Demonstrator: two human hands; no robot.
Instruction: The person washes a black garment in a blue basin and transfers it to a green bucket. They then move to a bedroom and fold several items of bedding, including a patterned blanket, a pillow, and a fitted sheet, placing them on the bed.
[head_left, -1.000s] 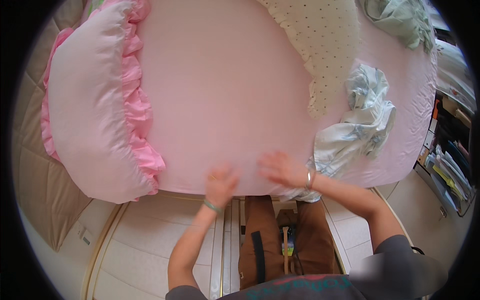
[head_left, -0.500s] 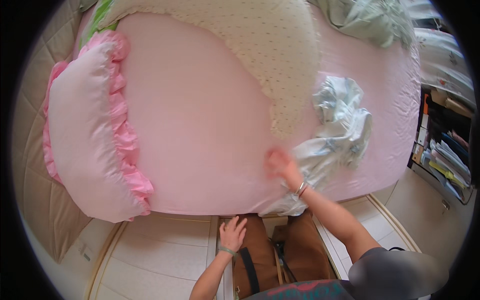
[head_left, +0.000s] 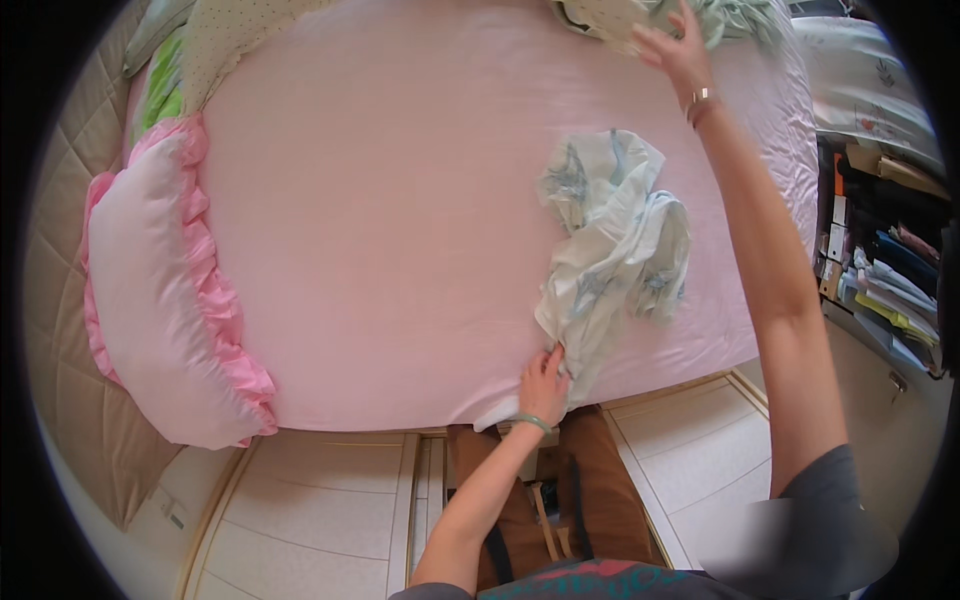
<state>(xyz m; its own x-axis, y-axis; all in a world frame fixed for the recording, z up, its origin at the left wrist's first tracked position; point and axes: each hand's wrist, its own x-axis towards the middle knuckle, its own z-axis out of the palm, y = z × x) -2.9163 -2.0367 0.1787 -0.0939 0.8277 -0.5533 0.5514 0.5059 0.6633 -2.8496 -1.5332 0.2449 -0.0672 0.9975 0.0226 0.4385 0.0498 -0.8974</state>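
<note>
A crumpled white cloth with blue patterns (head_left: pixel 600 240), perhaps a light garment, lies on the pink bed sheet (head_left: pixel 380 250) right of centre and trails to the front edge. My left hand (head_left: pixel 543 390) rests on its near end, fingers stretched forward. Far across the bed reaches my right hand (head_left: pixel 680 55), fingers spread, beside a cream dotted blanket (head_left: pixel 610 18) and a pale green bundle of cloth (head_left: pixel 735 22). Nothing shows in its grasp. More of the dotted blanket lies at the far left; its middle is out of the picture.
At the left a pink pillow with ruffles (head_left: pixel 145 290) lies against a padded beige headboard (head_left: pixel 60 250). Pale cabinet fronts (head_left: pixel 310 490) run below the bed's near edge. A shelf of papers and folders (head_left: pixel 895 270) stands at the right.
The dotted blanket has moved off the bed's middle toward the far edge. My right hand has reached far forward. My left hand has gone from my leg onto the white and blue cloth.
</note>
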